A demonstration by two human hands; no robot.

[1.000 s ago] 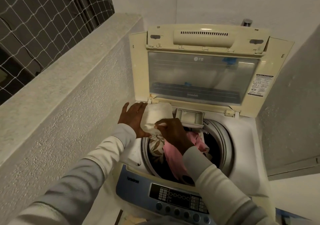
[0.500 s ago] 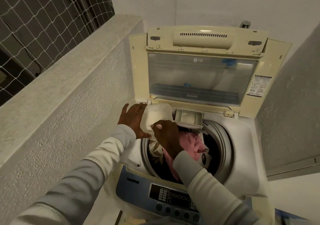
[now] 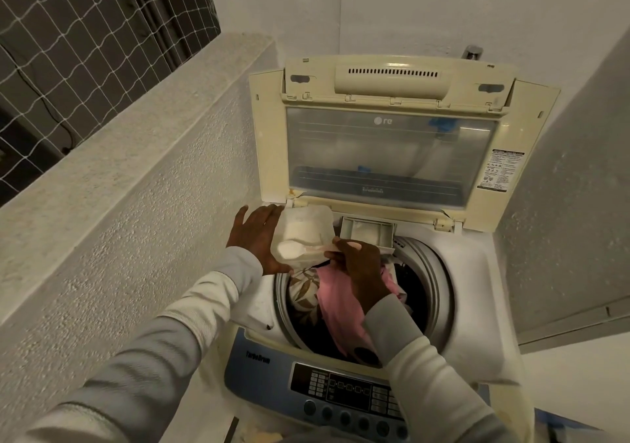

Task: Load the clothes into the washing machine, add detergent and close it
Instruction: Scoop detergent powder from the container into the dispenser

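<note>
At the near edge, the blue control panel (image 3: 344, 388) of the washing machine (image 3: 477, 272) is seen, with a dark display and a row of round buttons below it. Two pale sleeves are extended over it toward the drum. Just beyond the panel, the round drum opening (image 3: 439, 282) is filled with clothes (image 3: 335, 301): a pink garment lies over a leaf-patterned fabric, with dark items to the right. Above these, the right hand (image 3: 361, 269) is held over the drum, its fingers (image 3: 349, 246) pinched together on a small white scoop (image 3: 300, 246) that carries white powder. The scoop is kept at the mouth of a translucent detergent container (image 3: 303, 231), which is tilted at the left rim of the drum. The container is gripped from its left side by the left hand (image 3: 257, 238), whose fingers (image 3: 269, 212) are spread and wrapped against its wall. Just behind the right hand, an open detergent drawer (image 3: 368, 229) is set at the back rim. Farther back, the lid (image 3: 392, 149) is raised upright, a clear window in its middle. A rough plastered ledge (image 3: 136, 156) runs along the left, with netting (image 3: 85, 33) above it.
</note>
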